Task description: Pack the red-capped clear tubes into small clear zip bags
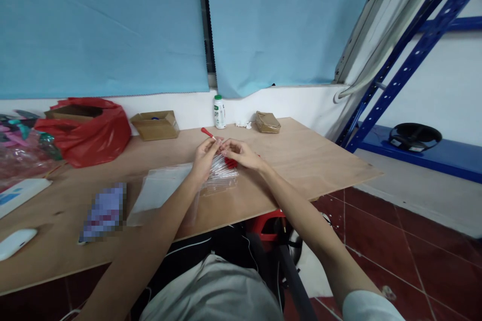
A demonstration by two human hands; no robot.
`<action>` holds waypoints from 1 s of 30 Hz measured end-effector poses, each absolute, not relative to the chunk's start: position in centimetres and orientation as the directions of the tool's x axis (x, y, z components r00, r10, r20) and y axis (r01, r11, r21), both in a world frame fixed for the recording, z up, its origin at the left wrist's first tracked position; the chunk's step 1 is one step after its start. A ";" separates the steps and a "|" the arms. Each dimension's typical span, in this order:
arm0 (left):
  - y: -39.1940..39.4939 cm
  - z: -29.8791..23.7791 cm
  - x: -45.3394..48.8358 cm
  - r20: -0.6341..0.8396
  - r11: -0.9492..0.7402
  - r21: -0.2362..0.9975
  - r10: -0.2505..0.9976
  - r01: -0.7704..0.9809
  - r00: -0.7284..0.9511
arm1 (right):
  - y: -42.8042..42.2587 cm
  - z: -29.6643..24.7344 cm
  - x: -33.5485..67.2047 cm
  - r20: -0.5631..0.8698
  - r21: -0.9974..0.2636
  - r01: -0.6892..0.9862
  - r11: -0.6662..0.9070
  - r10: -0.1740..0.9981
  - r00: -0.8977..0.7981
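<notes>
A dropper with a red rubber bulb (206, 132) points up and to the left above the table. My left hand (204, 159) pinches it by its slim stem just below the bulb. Close beside, my right hand (244, 154) has its thumb and fingers drawn together; what lies between them is hidden. Beneath both hands is a pile of clear thin tubes (221, 169), fanned out on the table. Red bulbs (230, 162) show at the pile's right end, partly covered by my right hand. Clear plastic sheets or bags (160, 185) lie flat under my left forearm.
Along the wall stand a red plastic bag (96, 135), an open cardboard box (156, 125), a white bottle with green cap (219, 112) and a brown wrapped packet (267, 122). A blurred purple item (103, 213) and a white mouse-like object (17, 243) lie at left. The wooden table's (339, 165) edge runs at right.
</notes>
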State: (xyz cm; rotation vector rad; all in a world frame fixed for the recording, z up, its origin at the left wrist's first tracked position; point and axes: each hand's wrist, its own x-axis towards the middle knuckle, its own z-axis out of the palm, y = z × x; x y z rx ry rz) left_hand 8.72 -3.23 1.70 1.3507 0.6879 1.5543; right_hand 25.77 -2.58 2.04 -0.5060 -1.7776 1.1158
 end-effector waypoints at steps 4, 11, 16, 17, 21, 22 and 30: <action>-3.1 1.6 8.6 0.433 -0.417 0.873 0.901 -0.252 0.010 | -2.8 2.4 26.1 0.502 -0.843 -0.048 0.536 0.750 -0.431; -2.5 1.4 7.0 0.521 -0.523 0.851 0.852 0.045 0.050 | -2.7 2.7 27.2 0.516 -0.839 0.015 0.545 0.803 -0.300; -3.3 1.4 6.4 0.562 -0.683 0.566 0.729 0.461 0.391 | -2.5 2.4 27.1 0.563 -0.809 0.018 0.587 0.783 -0.264; -3.6 1.5 6.4 0.541 -0.684 0.537 0.729 0.494 0.420 | -2.5 2.3 27.0 0.566 -0.799 0.042 0.600 0.775 -0.282; -4.3 1.9 6.7 0.463 -0.646 0.533 0.764 0.547 0.450 | -2.2 1.9 27.1 0.599 -0.728 0.165 0.665 0.734 -0.320; -4.3 1.9 6.7 0.454 -0.641 0.539 0.768 0.547 0.452 | -2.2 1.9 27.1 0.606 -0.714 0.191 0.674 0.731 -0.315; -4.3 1.1 7.3 0.489 -0.627 0.544 0.777 0.558 0.396 | -2.8 1.8 26.4 0.504 -0.747 0.218 0.628 0.749 -0.430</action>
